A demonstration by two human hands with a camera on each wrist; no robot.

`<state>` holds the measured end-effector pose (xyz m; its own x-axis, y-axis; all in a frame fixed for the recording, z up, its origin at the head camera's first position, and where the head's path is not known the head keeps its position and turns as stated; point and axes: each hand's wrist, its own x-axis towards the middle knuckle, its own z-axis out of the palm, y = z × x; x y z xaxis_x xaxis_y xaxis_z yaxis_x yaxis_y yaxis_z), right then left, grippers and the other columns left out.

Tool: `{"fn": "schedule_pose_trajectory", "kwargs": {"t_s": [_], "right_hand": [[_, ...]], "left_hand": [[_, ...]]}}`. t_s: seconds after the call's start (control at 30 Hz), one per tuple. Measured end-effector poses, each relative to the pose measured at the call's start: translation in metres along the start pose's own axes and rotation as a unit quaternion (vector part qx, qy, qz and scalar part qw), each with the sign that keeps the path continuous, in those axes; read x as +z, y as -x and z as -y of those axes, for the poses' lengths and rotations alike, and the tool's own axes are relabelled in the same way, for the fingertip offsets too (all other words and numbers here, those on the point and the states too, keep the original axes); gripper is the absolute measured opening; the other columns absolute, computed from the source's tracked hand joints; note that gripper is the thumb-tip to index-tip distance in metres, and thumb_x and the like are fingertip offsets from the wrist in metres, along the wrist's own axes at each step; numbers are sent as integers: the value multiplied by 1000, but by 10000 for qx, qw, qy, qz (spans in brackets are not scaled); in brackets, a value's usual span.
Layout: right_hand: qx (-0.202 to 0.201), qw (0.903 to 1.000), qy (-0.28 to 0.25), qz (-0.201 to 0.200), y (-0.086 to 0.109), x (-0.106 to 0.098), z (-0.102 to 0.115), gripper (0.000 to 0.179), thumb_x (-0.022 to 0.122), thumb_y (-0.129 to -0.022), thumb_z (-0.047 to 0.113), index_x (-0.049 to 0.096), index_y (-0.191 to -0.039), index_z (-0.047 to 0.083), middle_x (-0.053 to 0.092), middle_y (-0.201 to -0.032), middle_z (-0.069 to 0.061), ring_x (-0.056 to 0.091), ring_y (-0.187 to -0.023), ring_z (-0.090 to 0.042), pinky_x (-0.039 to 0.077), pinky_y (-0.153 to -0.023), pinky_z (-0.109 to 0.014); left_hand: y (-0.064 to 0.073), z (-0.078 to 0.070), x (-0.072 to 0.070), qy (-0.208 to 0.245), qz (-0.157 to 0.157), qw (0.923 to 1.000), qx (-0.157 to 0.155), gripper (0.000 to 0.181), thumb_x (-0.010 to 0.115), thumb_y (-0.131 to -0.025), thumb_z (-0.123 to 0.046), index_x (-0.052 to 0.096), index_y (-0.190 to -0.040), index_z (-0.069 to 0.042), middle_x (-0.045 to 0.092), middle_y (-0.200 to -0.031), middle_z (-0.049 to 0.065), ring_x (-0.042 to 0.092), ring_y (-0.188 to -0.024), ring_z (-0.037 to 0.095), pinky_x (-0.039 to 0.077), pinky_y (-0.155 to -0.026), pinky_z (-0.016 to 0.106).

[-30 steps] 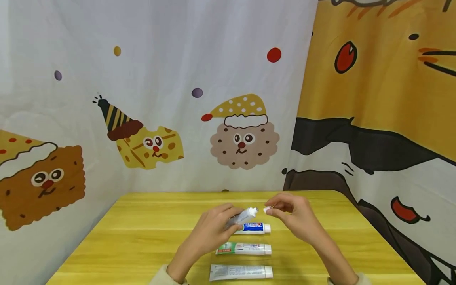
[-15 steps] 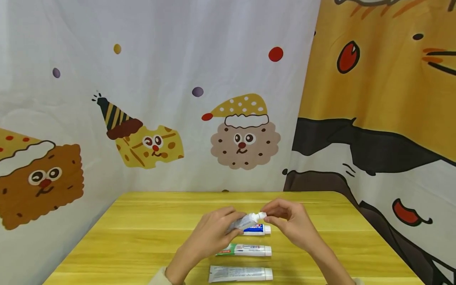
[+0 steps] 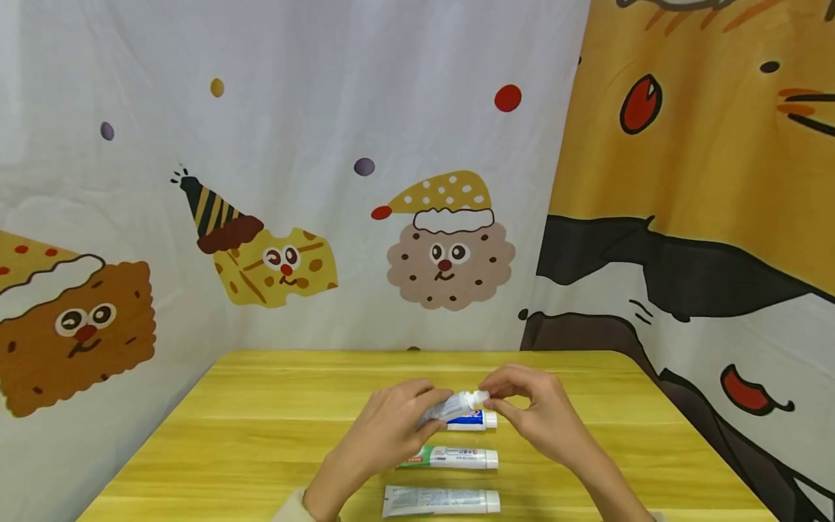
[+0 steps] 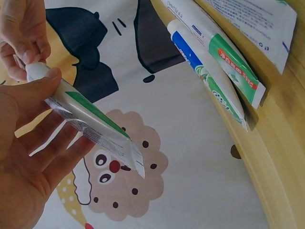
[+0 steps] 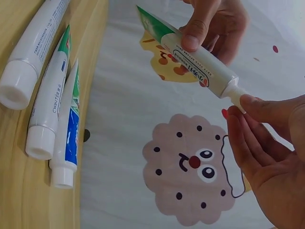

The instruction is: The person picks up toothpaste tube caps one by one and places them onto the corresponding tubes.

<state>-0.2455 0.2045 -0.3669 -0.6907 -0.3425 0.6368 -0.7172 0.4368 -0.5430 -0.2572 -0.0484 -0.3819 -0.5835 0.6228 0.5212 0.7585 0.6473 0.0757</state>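
My left hand [image 3: 390,424] grips a white and green toothpaste tube [image 5: 199,62] by its body, thumb on one side and fingers beneath. The tube is raised above the table, its neck pointing toward my right hand [image 3: 540,409]. Between right thumb and index finger I pinch a small white cap [image 5: 237,97] at the tube's mouth; whether its thread is engaged I cannot tell. Just behind the held tube lies a blue and white toothpaste tube [image 3: 475,420], partly hidden by it in the head view.
On the yellow wooden table [image 3: 261,406] a green and white toothpaste tube [image 3: 459,458] and a silvery-white toothpaste tube [image 3: 440,501] lie nearer to me, in a row with the blue one, caps to the right. A cartoon-printed curtain [image 3: 313,145] hangs behind the table.
A second ago the cap was apart from the tube's mouth. The tube and my right hand came together, and the cap now meets the neck. The tubes on the table stayed put.
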Motion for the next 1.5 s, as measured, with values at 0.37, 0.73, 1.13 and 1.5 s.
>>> {"fn": "schedule_pose_trajectory", "kwargs": {"t_s": [0.37, 0.73, 1.13, 1.5], "right_hand": [[161, 9985, 519, 20, -2, 0, 2, 15, 82, -87, 11, 76, -93, 24, 73, -89, 15, 65, -74, 1, 59, -68, -25], [355, 9959, 816, 149, -2, 2, 0, 2, 73, -96, 26, 74, -96, 24, 68, -83, 15, 58, -68, 3, 55, -62, -23], [-1016, 9927, 636, 134, -1, -1, -3, 33, 83, -82, -2, 73, -102, 22, 73, -101, 9, 68, -88, -8, 59, -72, -26], [-555, 9929, 1056, 27, 1, 1, -3, 10, 81, -89, 15, 75, -92, 23, 70, -89, 17, 60, -77, 3, 55, -64, -22]], "left_hand": [[-1, 0, -4, -166, -42, 9998, 93, 38, 80, -91, -34, 74, -125, -20, 72, -105, -7, 64, -84, 3, 49, -65, 13], [1, 0, -3, -175, -165, 9994, 260, 37, 81, -90, -33, 74, -124, -20, 72, -104, -8, 62, -80, 2, 45, -62, 10], [-1, 0, -2, -179, -116, 9995, 214, 37, 80, -91, -34, 74, -125, -20, 73, -105, -8, 63, -83, 2, 49, -65, 13], [0, -1, -3, -154, -107, 9995, 255, 38, 79, -91, -34, 74, -126, -19, 72, -105, -7, 64, -83, 3, 48, -65, 12]]}}
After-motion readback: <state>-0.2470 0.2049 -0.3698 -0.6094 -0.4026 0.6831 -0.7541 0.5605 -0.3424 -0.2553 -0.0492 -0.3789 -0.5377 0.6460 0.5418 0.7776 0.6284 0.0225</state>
